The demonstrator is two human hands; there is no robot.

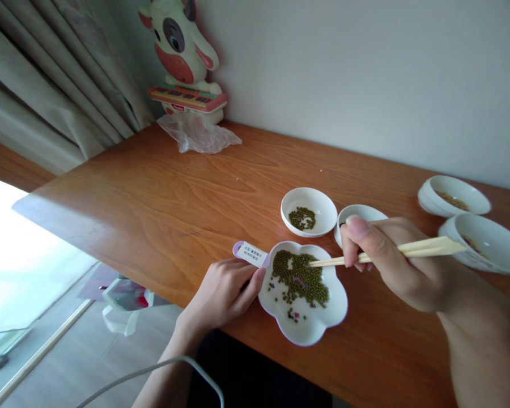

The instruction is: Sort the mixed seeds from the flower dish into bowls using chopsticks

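Note:
A white flower-shaped dish [323, 323] sits near the table's front edge, holding many green beans [300, 277] and a few small coloured bits. My right hand [391, 260] grips a pair of wooden chopsticks [391, 252] whose tips rest among the beans. My left hand [223, 292] lies on the table with its fingers curled against the dish's left rim, beside a labelled purple tab [250, 253]. Behind the dish stands a small round white bowl [323, 201] with a little heap of green beans. Another white bowl [361, 214] is partly hidden by my right hand.
Two more white bowls [454, 195] [493, 241] with small contents stand at the right. A cow-shaped toy keyboard [182, 62] and a crumpled plastic bag [199, 135] are at the back by the wall. Curtains hang left; the wooden table [153, 192] ends over the floor.

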